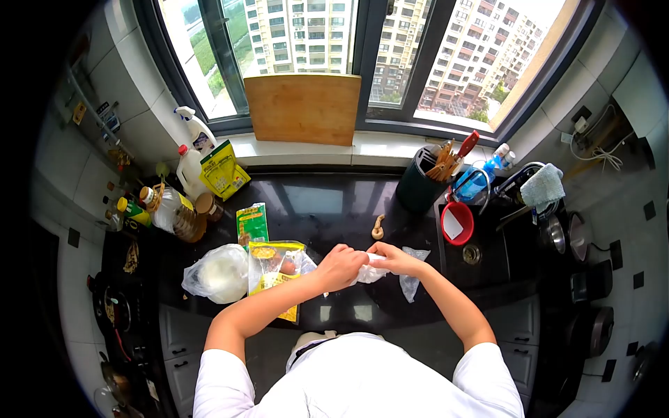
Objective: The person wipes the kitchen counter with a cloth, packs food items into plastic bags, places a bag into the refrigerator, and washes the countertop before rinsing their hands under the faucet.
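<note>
White shirt (362, 380) nearest; beyond, left hand (343, 267) and right hand (394, 258) together pinch a plastic bag (371, 272) near the front edge of the counter (306, 198).

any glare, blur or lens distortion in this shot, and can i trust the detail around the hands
Head view: strong fisheye, black corners, side walls bowed; sky outside the window blown out; window light glares off the glossy counter; the hands' outlines are fairly clear, left, right, but the white plastic between them is too pale and small to read finely.
</note>
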`<action>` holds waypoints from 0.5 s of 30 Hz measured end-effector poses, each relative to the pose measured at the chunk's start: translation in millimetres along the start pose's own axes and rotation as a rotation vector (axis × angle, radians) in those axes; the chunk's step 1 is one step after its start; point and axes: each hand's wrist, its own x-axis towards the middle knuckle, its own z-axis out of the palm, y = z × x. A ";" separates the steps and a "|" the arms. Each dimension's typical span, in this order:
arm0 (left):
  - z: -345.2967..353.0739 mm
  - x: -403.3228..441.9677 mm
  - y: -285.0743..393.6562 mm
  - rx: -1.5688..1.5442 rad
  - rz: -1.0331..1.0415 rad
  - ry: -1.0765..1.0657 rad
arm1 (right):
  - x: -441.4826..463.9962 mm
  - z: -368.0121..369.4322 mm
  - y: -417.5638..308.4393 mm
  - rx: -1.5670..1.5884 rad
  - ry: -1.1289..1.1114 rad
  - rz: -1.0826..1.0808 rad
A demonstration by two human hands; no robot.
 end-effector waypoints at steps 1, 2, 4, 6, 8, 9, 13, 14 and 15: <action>3.3 -0.5 1.9 -0.109 -0.062 -0.038 | -5.5 -0.4 -3.6 0.072 -0.014 0.139; 7.9 -2.0 -0.6 -0.267 -0.141 -0.126 | -9.3 -1.2 -5.5 0.143 -0.027 0.277; 22.5 -6.9 -6.3 -0.385 -0.231 -0.174 | -11.5 5.0 -3.6 -0.188 0.134 0.295; 32.5 -11.1 -7.1 -0.414 -0.340 -0.244 | -11.0 23.0 26.6 -0.459 0.334 0.170; 40.5 -15.9 -4.5 -0.472 -0.432 -0.159 | -15.2 43.1 11.6 -0.490 0.446 0.076; 43.2 -17.8 -3.1 -0.502 -0.480 -0.116 | -16.5 53.6 11.5 -0.552 0.513 -0.015; 68.6 -33.1 -18.5 -1.160 -0.752 -0.005 | -34.8 68.3 -3.1 -0.440 0.552 -0.253; 72.7 -36.9 -20.6 -1.347 -0.903 0.045 | -39.4 70.7 -7.4 -0.409 0.528 -0.245; 72.4 -38.0 -19.2 -1.468 -0.992 0.098 | -42.1 72.8 -11.0 -0.409 0.492 -0.294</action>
